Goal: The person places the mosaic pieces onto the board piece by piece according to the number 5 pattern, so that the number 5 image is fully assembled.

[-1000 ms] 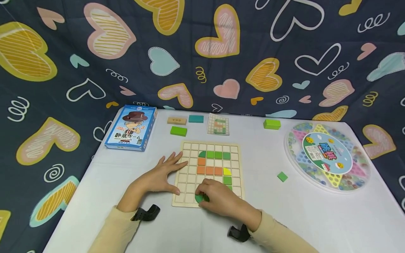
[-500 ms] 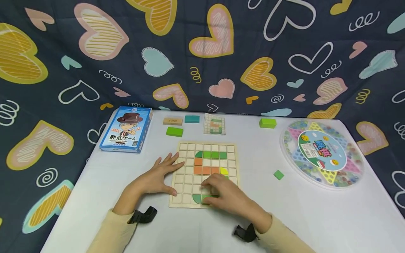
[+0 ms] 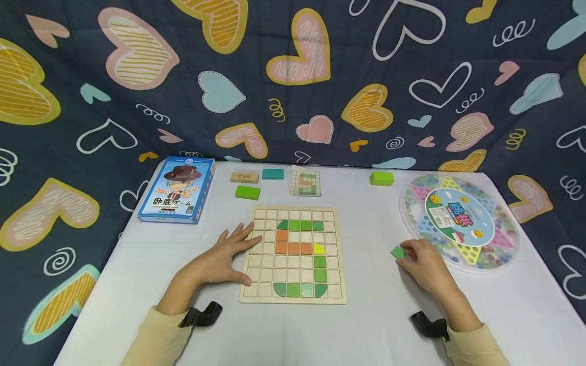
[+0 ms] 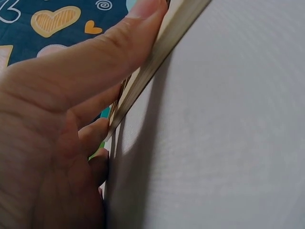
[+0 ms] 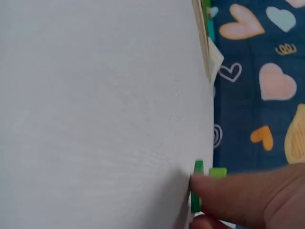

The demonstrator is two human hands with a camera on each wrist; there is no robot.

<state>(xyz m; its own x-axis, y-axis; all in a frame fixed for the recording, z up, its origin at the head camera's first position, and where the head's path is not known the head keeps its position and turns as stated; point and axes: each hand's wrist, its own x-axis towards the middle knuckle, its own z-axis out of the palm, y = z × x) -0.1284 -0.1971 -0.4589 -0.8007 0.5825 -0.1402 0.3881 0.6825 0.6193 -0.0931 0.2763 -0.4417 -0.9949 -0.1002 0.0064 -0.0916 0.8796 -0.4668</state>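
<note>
A wooden grid board [image 3: 265, 275] lies on the white table with green, orange and yellow tiles set in some of its squares. With fingers spread, my left hand [image 3: 217, 262] rests at the board's left edge; the left wrist view shows its thumb [image 4: 128, 40] against the board's side. Out to the right of the board, my right hand [image 3: 426, 267] pinches a small green square tile [image 3: 398, 252] between thumb and fingers. In the right wrist view the thumb [image 5: 233, 191] covers part of that tile [image 5: 198, 167], which stands on edge in that view.
A small pattern card [image 3: 305, 181] lies behind the board. Beside it are a teal block [image 3: 272, 174], a wooden block [image 3: 244, 177] and a green block [image 3: 247, 192]. Another green block [image 3: 382, 178] sits farther right. A blue game box [image 3: 176, 190] and round marble-game case [image 3: 460, 221] flank them.
My right hand has left the board's lower row and moved right to the loose green tile, which it now pinches. The lower row's tiles are uncovered. My left hand stays at the board's edge.
</note>
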